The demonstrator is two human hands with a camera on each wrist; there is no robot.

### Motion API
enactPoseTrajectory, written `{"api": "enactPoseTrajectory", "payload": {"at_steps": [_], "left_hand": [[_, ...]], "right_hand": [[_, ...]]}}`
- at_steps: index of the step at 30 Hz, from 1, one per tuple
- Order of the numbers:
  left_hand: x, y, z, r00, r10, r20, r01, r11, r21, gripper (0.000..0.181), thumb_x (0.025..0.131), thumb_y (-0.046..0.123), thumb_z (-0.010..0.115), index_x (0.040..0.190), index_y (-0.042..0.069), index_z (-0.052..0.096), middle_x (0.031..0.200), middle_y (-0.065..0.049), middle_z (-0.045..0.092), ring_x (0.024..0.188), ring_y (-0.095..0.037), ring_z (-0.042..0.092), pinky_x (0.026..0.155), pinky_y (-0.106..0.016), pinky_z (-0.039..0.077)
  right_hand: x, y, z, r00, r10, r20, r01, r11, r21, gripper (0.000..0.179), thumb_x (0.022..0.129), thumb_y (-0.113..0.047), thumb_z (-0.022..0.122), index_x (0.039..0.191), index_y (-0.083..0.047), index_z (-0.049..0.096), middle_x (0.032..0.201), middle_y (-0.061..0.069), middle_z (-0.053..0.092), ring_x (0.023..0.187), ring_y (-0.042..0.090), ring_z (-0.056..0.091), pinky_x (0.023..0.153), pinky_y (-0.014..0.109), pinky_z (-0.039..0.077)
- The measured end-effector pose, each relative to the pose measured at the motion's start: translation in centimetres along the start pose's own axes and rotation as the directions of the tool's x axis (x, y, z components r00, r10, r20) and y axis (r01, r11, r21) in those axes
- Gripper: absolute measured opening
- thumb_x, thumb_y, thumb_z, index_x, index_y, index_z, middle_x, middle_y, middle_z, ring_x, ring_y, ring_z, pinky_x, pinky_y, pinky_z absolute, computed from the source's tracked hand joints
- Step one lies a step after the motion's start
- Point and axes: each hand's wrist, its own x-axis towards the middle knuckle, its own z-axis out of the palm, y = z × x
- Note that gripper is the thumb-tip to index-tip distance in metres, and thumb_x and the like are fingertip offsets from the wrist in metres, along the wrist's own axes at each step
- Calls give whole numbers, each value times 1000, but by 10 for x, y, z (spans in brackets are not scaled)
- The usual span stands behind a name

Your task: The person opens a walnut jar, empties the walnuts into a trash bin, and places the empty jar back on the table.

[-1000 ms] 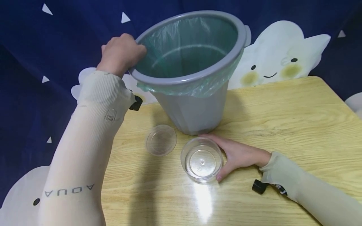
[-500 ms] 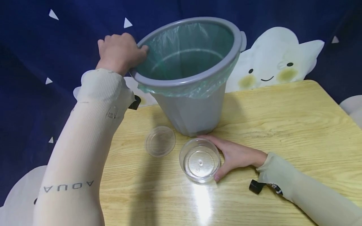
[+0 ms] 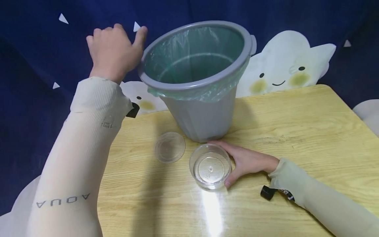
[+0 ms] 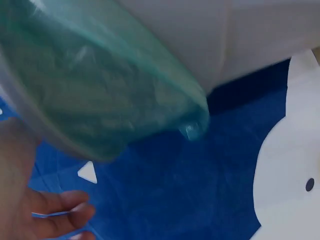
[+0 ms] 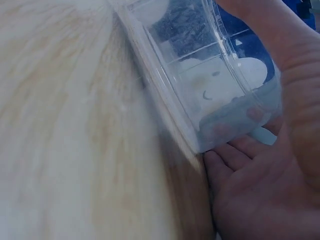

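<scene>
At the upper left of the head view my left hand (image 3: 113,52) is beside the rim of a grey trash bin (image 3: 205,118), thumb lifted and fingers loosely extended. A green trash bag (image 3: 195,95) lines the bin and folds over its rim. In the left wrist view that hand's fingers (image 4: 60,202) hold nothing. My right hand (image 3: 250,161) holds a clear round plastic container (image 3: 210,168) by its right side, upright on the table in front of the bin. Thumb and fingers lie round its wall, as the right wrist view also shows. A clear lid (image 3: 170,148) lies flat left of the container.
The bin stands on a wooden table (image 3: 296,131) whose far edge meets a dark blue curtain (image 3: 281,13) with white cloud shapes. Small black devices (image 3: 267,193) are strapped at both wrists.
My left hand has let go of the bin's rim and moved left, its thumb rising out of the bin. The right hand stays on the container.
</scene>
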Motion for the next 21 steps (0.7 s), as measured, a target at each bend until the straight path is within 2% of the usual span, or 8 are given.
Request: {"api": "enactPoseTrajectory", "payload": {"at_steps": [2,5,8,12,16,21], "left_hand": [[-2,-6,2,999,-9,-49,7,999,-33,85,104,66,21,144,-3,51,141,-29,57,136,-45,44,115,-57,28],[-6,-16,5,992,-23,-123,11,995,-95,80,105,64,22,130,-3,57,123,-26,58,128,-44,46,109,-53,30],[-9,-26,7,983,-38,-182,12,990,-140,74,106,62,22,122,-2,56,104,-16,50,125,-43,46,105,-49,29],[-14,-38,12,972,-65,-225,19,979,-201,69,107,60,23,120,0,56,95,-1,40,121,-39,46,102,-45,29],[-20,-48,25,970,-86,-226,27,967,-252,66,107,58,24,120,2,56,96,0,42,115,-38,46,100,-44,30],[-32,-61,44,972,-91,-218,29,961,-274,66,107,58,24,121,2,57,107,-14,53,110,-38,45,98,-45,30]], "right_hand": [[1,1,-1,1000,2,3,-2,1000,2,136,52,-41,103,163,-28,25,162,-4,41,152,24,39,124,58,28],[0,2,-4,1000,-6,5,6,1000,-5,138,52,-40,103,164,-25,24,162,-5,41,152,24,39,124,58,28],[-1,4,-7,1000,-13,11,13,1000,-1,138,52,-37,103,164,-23,23,162,-3,41,152,26,39,124,60,28],[-5,4,-12,1000,7,9,-7,1000,5,136,55,-34,103,165,-24,23,165,1,38,153,31,37,123,63,28],[-10,6,-16,1000,23,6,-23,1000,-9,129,62,-33,100,165,-27,23,169,5,32,155,36,32,122,66,27],[-13,3,-20,1000,-17,9,17,999,-40,119,71,-38,95,165,-23,23,168,7,34,153,36,37,120,67,30]]}}
